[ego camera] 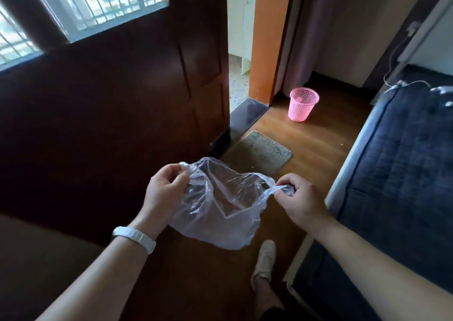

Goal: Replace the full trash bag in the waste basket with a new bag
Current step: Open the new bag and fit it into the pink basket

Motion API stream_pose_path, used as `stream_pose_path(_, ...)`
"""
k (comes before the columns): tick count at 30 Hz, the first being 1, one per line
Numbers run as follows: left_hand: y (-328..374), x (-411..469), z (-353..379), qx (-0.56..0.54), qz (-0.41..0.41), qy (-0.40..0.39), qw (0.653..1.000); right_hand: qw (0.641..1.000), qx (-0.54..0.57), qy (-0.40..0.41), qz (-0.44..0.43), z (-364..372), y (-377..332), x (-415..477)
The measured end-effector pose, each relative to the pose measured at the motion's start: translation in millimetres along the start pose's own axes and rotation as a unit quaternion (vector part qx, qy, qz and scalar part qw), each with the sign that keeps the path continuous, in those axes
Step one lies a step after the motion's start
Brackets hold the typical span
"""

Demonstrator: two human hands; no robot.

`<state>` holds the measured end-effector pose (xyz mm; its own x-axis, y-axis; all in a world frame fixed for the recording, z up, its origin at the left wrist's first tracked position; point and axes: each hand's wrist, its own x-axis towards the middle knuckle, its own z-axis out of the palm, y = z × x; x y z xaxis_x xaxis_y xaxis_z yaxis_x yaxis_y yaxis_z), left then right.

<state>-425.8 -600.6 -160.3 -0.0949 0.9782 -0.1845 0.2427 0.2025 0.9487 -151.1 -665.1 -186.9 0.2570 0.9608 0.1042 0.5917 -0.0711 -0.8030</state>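
Flooring of wood under basket

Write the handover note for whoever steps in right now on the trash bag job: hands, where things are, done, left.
Left hand: pinching one edge of the clear plastic bag.
Right hand: pinching the opposite edge, which is pulled into a twisted strip.
Bag: held between both hands, in the air, crumpled and only partly spread.
Pink waste basket: upright on the wood floor by the doorway, beyond the grey mat, well out of reach. No liner shows in it.
Done: old bag seems to be out.
Left: open the bag, walk over, line the basket.
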Motion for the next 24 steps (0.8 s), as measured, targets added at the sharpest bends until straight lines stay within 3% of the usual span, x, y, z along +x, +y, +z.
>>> stream_pose_path(7, 40, 100, 88, 0.085, 0.007, -0.026, 0.996, 0.998, 0.033, 0.015, 0.043, -17, 49, 122)
stream_pose_path(10, 66, 143, 125, 0.078, -0.007, -0.036, 0.996, 0.998, 0.032, 0.018, 0.049, -41, 65, 173)
stream_pose_path(14, 102, 191, 176, 0.080, 0.036, -0.045, 0.995, 0.998, 0.027, 0.044, 0.037, -76, 78, 235)
stream_pose_path(24, 150, 293, 269, 0.051, 0.060, -0.110, 0.991, 0.988, 0.035, 0.142, 0.040, -131, 94, 330)
